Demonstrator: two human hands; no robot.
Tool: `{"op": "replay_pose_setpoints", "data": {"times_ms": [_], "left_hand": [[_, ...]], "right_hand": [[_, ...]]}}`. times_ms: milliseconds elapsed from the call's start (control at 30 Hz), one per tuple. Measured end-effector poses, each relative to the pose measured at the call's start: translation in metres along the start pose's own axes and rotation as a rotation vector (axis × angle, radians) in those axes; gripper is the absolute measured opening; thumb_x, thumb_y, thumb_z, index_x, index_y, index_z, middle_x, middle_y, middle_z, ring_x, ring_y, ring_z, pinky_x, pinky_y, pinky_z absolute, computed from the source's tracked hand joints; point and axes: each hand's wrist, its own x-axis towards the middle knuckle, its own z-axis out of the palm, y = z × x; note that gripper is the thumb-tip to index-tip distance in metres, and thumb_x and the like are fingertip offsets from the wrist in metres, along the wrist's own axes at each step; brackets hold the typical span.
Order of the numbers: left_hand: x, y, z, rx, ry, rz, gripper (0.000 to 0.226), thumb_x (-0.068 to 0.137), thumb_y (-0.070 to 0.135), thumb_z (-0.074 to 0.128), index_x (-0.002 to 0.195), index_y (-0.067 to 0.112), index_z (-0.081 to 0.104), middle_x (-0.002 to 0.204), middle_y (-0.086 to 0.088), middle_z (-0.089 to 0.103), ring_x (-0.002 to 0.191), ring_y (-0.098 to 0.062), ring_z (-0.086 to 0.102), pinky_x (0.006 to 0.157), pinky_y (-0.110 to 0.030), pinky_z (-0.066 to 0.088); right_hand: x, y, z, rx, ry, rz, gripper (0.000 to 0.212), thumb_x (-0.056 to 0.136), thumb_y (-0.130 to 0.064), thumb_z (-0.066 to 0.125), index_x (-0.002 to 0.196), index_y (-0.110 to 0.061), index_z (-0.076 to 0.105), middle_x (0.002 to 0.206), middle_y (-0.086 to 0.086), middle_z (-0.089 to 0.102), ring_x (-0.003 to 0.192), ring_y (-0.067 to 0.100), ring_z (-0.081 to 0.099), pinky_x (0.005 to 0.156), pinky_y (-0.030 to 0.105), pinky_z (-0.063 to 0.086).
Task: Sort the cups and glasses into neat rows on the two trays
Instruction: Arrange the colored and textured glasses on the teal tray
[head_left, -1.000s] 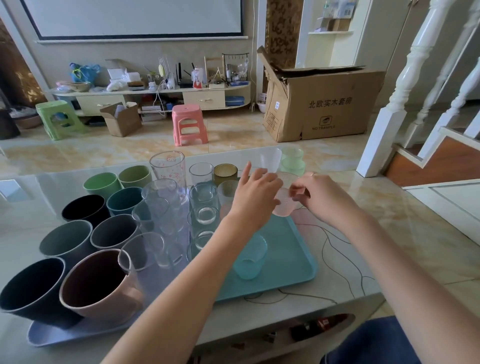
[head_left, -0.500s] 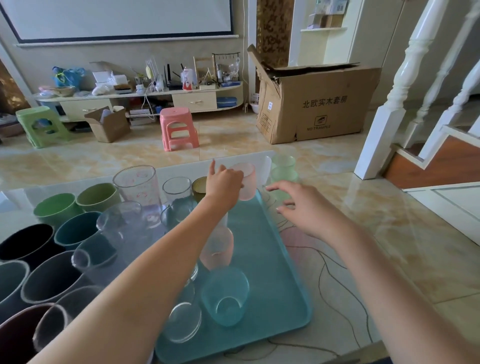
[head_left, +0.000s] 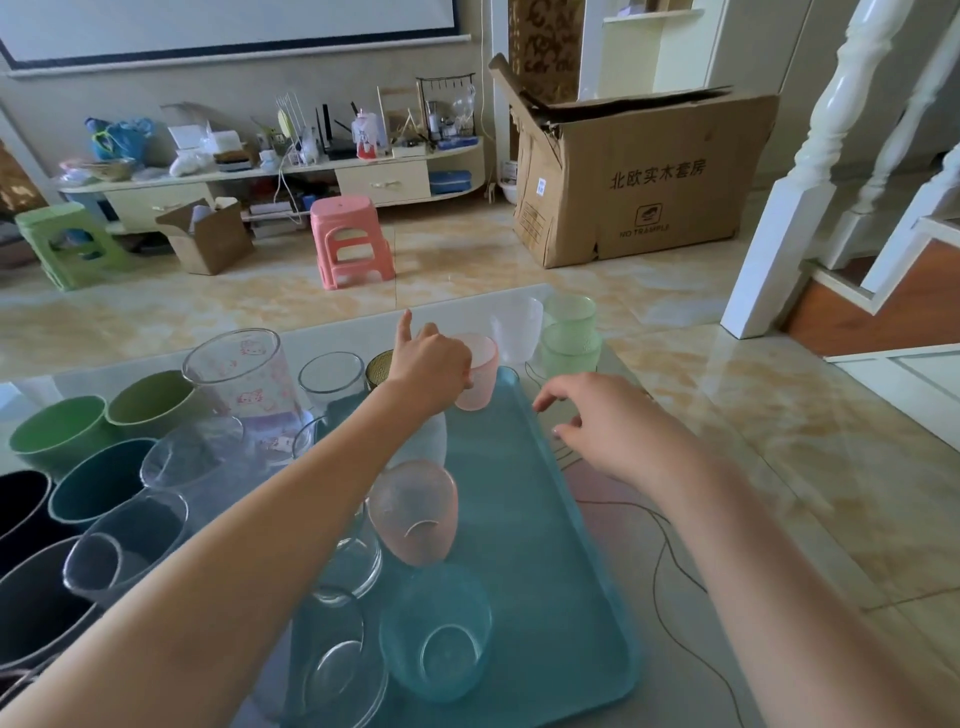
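Observation:
My left hand (head_left: 431, 366) grips a frosted pink cup (head_left: 480, 374) at the far end of the teal tray (head_left: 540, 525), index finger raised. A second pink cup (head_left: 415, 512) and a teal glass (head_left: 436, 631) stand nearer on that tray, beside a column of clear glasses (head_left: 337, 660). My right hand (head_left: 608, 426) hovers open over the tray's right rim, holding nothing. Off the tray at the far table edge stand a frosted white cup (head_left: 517, 332) and two stacked green glasses (head_left: 570, 340). Coloured mugs (head_left: 98, 483) fill the left, their tray hidden.
A tall printed clear pitcher (head_left: 244, 384) stands left of the teal tray. A thin dark cable (head_left: 670, 566) lies on the glass table at the right. Beyond the table are a pink stool (head_left: 350, 241), a cardboard box (head_left: 639, 171) and white stair posts (head_left: 789, 208).
My left hand carried the pink cup from in front of both hands to the tray's far end. My right hand let go and drew back to the right, fingers spread.

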Motion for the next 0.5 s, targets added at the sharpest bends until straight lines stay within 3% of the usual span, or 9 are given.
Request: {"op": "replay_pose_setpoints", "data": {"times_ms": [100,233,367,500], "left_hand": [[-0.001,-0.002,-0.006,-0.024,0.007,0.002,0.036,0.089,0.049,0.049,0.100,0.021,0.069,0.104,-0.001,0.068,0.119,-0.023,0.046,0.115,-0.052,0.000],[0.006,0.012,-0.015,-0.142,0.164,0.016,0.039,0.093,0.049,0.042,0.097,0.018,0.065,0.104,-0.001,0.068,0.118,-0.024,0.049,0.115,-0.046,0.012],[0.028,0.034,-0.020,-0.230,0.204,0.047,0.034,0.094,0.042,0.044,0.112,0.016,0.058,0.117,-0.005,0.064,0.118,-0.026,0.049,0.111,-0.039,0.022],[0.055,0.051,-0.016,-0.268,0.113,0.063,0.049,0.091,0.049,0.045,0.130,0.019,0.043,0.125,-0.010,0.058,0.116,-0.032,0.051,0.103,-0.040,0.031]], "right_hand": [[0.005,-0.003,0.002,0.017,0.009,0.018,0.029,0.090,-0.015,0.056,0.116,-0.029,0.058,0.118,0.004,0.061,0.094,0.022,0.063,0.083,0.034,0.050],[0.006,-0.002,0.002,0.002,0.013,0.085,0.031,0.089,-0.010,0.054,0.115,-0.027,0.059,0.119,0.004,0.059,0.102,0.025,0.059,0.087,0.036,0.049],[0.005,0.005,0.004,-0.025,-0.002,0.140,0.032,0.089,-0.008,0.053,0.112,-0.028,0.058,0.114,0.002,0.060,0.097,0.024,0.059,0.085,0.037,0.050],[0.004,0.018,0.003,-0.017,-0.010,0.173,0.029,0.089,-0.007,0.053,0.109,-0.028,0.059,0.111,0.002,0.058,0.096,0.022,0.058,0.081,0.033,0.048]]}}
